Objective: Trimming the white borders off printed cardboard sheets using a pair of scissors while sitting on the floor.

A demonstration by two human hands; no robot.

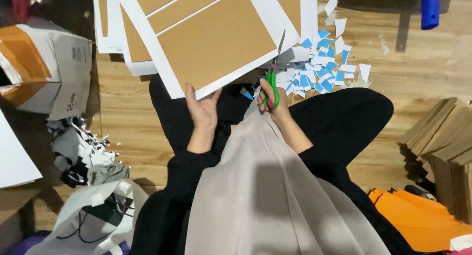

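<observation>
Brown card: we hold a large white-bordered sheet printed with brown rectangular panels (216,39) up over our lap, tilted so its lower edge meets the blades.
Left hand: our left hand (202,110) grips the sheet's lower corner from beneath, thumb and fingers closed on the edge, which steadies it for the cut.
Right hand: our right hand (273,100) holds green-handled scissors (273,83), fingers through the loops, blades pointing up along the white border.
Offcuts: small blue and white paper scraps (322,63) lie heaped on the wooden floor (423,63) just beyond our knees, apparently where trimmings fall.
Stock: more white sheets (110,34) lie under the held one.
Left side: an open cardboard box (59,68) and shredded scraps (83,152).
Right side: stacked brown card pieces (442,142) and orange sheets (418,220).
</observation>
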